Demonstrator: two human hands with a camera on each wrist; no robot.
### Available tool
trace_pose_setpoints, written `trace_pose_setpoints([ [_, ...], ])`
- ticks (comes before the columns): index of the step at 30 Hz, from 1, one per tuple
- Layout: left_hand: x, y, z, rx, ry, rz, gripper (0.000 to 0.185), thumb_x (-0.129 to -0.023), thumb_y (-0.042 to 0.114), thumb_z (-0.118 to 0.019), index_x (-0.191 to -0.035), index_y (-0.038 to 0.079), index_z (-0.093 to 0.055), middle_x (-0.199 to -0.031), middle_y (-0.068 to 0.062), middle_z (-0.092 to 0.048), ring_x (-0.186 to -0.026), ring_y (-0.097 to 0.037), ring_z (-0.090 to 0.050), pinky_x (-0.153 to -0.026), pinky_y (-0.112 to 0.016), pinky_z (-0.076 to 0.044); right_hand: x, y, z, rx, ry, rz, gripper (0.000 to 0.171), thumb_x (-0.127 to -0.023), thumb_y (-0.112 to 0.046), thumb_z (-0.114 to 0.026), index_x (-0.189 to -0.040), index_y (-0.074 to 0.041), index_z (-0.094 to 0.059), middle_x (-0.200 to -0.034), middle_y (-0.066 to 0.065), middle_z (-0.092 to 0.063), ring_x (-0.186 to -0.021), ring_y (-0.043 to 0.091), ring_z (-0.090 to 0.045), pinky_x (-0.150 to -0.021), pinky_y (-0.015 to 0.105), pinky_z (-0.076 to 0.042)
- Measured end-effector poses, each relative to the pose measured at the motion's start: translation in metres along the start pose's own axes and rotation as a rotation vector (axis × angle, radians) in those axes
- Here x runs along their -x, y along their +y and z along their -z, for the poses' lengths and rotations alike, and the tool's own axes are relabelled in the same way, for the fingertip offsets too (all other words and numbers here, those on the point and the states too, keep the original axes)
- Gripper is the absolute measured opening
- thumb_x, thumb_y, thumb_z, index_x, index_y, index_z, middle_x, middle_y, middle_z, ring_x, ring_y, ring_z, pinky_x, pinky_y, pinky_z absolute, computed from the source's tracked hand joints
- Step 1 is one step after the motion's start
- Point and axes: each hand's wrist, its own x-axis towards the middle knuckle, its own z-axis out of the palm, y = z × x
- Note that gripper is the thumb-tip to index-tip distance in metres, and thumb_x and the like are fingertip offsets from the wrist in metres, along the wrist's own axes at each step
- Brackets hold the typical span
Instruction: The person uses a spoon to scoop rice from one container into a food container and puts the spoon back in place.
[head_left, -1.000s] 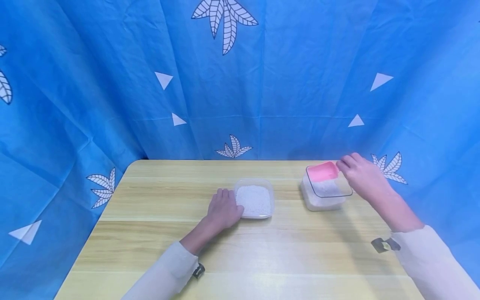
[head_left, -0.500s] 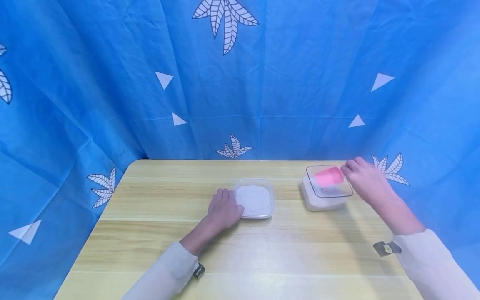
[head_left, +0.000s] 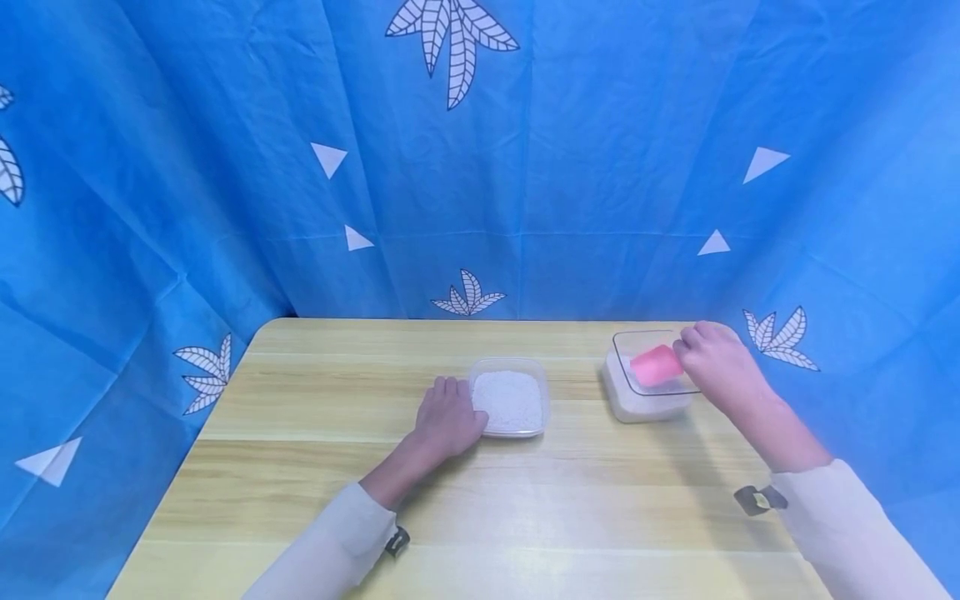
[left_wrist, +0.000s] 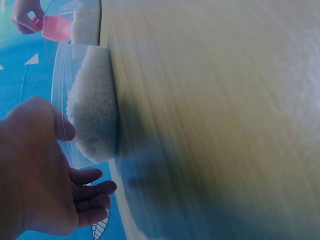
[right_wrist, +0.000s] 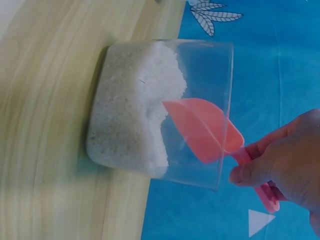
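Note:
In the head view my left hand (head_left: 450,418) holds the left corner of a low clear container (head_left: 546,408) of white grains (left_wrist: 95,100). Its thumb overlaps the rim and its loosely bent fingers lie along the outer left side. On the right stands a deeper clear container (head_left: 613,400), partly filled with white, rice-like grains (right_wrist: 125,100). My right hand (head_left: 716,362) grips the handle of a pink scoop (right_wrist: 197,127) between thumb and fingers. The scoop's bowl is tilted inside the deeper container, its tip at the grain surface. Whether the bowl holds grains is hidden.
Both containers stand on a light wooden table (head_left: 570,508), with a gap between them. A blue curtain (head_left: 600,167) with white leaf prints hangs behind the table and at both sides. Dark wrist straps show at both white sleeves (head_left: 840,500).
My right hand has lowered the scoop from the rim of the deeper container down to the grains, tilting its bowl downward. The left hand and the low container have stayed put.

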Motion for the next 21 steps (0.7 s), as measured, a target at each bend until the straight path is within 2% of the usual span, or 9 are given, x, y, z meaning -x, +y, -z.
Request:
trace_pose_setpoints([
  [4, 0.0, 0.0, 0.001, -0.004, -0.005, -0.003, 0.046, -0.091, 0.036, -0.049, -0.112, -0.004, -0.055, -0.101, -0.013, -0.05, -0.094, -0.027, -0.041, -0.086, -0.039, -0.04, -0.002, -0.005, -0.003, 0.03, 0.003, 0.05, 0.026, -0.065, 0.02, -0.079, -0.085, 0.006, -0.073, -0.08, 0.016, -0.062, -0.075, 0.029, -0.054, -0.066, 0.036, -0.052],
  [7, 0.0, 0.0, 0.001, -0.003, -0.007, -0.007, 0.046, -0.091, 0.036, -0.049, -0.112, -0.004, -0.055, -0.101, -0.013, -0.05, -0.094, -0.027, -0.041, -0.086, -0.039, -0.04, -0.003, -0.008, -0.004, 0.046, 0.001, 0.066, 0.025, -0.065, 0.019, -0.079, -0.085, 0.006, -0.074, -0.081, 0.017, -0.062, -0.076, 0.03, -0.054, -0.066, 0.034, -0.053],
  [21, -0.001, 0.0, 0.001, -0.006, -0.002, -0.008, 0.044, -0.09, 0.036, -0.049, -0.109, -0.003, -0.055, -0.1, -0.013, -0.051, -0.093, -0.027, -0.041, -0.086, -0.039, -0.04, -0.005, -0.014, -0.01, 0.068, -0.029, 0.06, 0.02, -0.068, 0.018, -0.08, -0.083, 0.005, -0.075, -0.082, 0.017, -0.063, -0.076, 0.029, -0.052, -0.064, 0.032, -0.052],
])
